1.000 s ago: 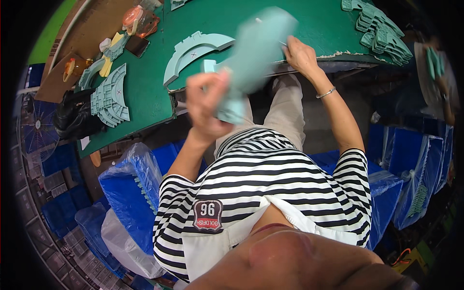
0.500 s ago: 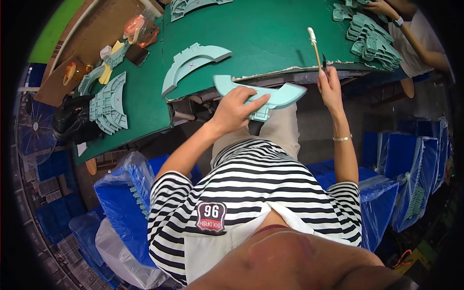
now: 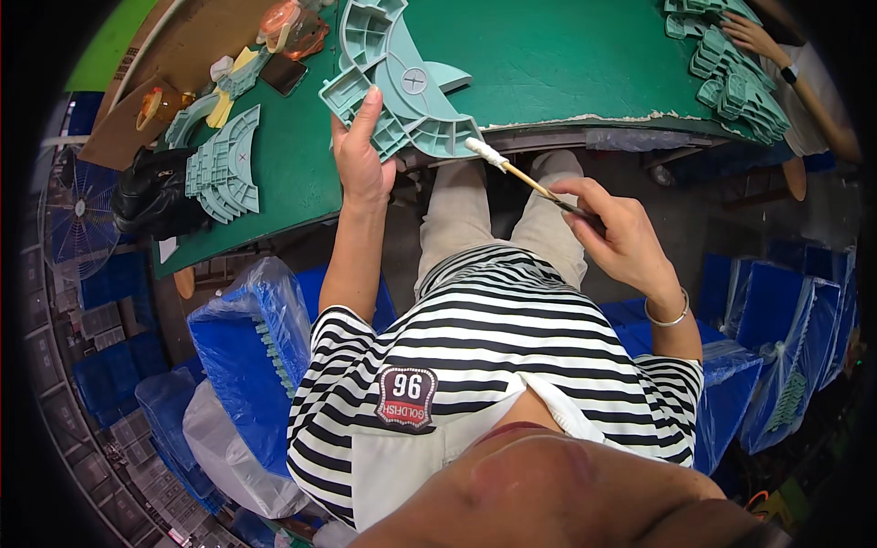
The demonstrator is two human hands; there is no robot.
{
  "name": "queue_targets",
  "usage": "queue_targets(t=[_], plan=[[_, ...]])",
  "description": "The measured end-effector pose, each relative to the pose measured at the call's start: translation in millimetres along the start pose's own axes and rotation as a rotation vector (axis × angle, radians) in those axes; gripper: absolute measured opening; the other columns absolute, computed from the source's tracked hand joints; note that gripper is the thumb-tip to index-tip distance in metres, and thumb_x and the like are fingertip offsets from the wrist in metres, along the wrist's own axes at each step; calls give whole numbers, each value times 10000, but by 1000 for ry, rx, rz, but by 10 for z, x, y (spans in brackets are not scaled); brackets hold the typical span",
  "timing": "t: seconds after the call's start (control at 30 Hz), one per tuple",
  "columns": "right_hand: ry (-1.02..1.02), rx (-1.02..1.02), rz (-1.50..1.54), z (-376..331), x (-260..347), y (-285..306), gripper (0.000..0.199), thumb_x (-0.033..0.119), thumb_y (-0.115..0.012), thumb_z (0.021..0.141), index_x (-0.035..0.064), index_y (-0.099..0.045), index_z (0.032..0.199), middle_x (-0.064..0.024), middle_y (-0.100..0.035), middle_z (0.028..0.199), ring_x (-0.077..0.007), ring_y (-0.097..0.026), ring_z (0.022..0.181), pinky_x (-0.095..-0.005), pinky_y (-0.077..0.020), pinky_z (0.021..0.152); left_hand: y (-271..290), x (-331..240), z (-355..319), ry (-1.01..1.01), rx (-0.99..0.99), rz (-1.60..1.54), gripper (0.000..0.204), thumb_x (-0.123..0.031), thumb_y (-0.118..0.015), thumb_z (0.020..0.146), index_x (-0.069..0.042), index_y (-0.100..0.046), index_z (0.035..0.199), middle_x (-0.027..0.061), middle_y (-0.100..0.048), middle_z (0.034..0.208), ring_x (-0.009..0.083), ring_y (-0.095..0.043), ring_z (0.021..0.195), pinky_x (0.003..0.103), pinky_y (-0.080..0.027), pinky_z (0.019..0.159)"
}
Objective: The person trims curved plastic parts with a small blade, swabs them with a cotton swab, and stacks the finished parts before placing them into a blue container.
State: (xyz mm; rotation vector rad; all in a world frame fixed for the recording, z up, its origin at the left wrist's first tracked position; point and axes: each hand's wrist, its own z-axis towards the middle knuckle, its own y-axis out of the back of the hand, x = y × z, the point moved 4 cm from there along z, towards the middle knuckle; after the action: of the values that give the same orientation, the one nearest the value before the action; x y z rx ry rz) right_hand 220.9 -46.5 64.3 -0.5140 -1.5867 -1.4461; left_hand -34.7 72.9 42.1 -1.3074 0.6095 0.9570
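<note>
My left hand grips a curved pale teal plastic part at its boxy outer edge, thumb on top. The part's ribbed, hollow side faces me, with a cross in a round grey spot. In my right hand is a thin wooden stick swab, its white tip pointing left at the part's near right end. Tip and part look very close; whether they touch I cannot tell. A dark, slim tool lies along the stick in the same hand, its kind unclear. Behind the held part, another teal piece shows partly on the table.
The green table has a ragged near edge. Left on it: stacked teal parts, a black bag, a phone. A co-worker's hand touches teal stacks at right. Plastic-wrapped blue bins flank me.
My left hand has turned the part over, ribbed side toward me, and moved it left and farther over the table. The swab has swung from upright down to the part's end.
</note>
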Motion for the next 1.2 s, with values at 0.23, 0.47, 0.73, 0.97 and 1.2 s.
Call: queue_targets(t=[0.23,0.47,0.73,0.97,1.2], plan=[[-41,-61,-40,51,3,28,276,18,-576,796,64,-544,1066,-79,-475,569,-197,-480,464,-308,-358,471,108,92,69,110,-39,-125,300,-47,-543,874,3,-506,1168,110,-595,1115,225,-602,989,373,-502,868],[-30,-43,35,-6,-3,89,315,15,-580,789,63,-559,1100,-85,-485,573,-187,-492,475,-302,-358,474,209,167,86,257,-93,-256,300,-91,-540,874,17,-527,1154,133,-604,1118,268,-603,1000,433,-490,886],[163,-7,-109,75,32,-10,267,14,-573,786,20,-575,1053,-140,-597,687,-291,-585,577,-371,-444,524,145,220,67,271,-46,-258,306,-88,-543,872,17,-522,1160,132,-603,1117,268,-600,1005,429,-490,884],[215,162,-395,189,-11,-97,240,7,-568,749,19,-589,988,-135,-582,654,-305,-576,573,-384,-438,494,187,288,93,200,-26,-69,318,-42,-566,853,9,-512,1162,121,-600,1106,234,-608,978,376,-506,859],[275,84,-318,240,207,27,222,7,-576,724,23,-590,946,-117,-567,625,-280,-579,553,-371,-445,486,209,308,78,235,-62,-112,295,-53,-560,861,5,-519,1148,114,-609,1087,224,-616,962,369,-514,852]])
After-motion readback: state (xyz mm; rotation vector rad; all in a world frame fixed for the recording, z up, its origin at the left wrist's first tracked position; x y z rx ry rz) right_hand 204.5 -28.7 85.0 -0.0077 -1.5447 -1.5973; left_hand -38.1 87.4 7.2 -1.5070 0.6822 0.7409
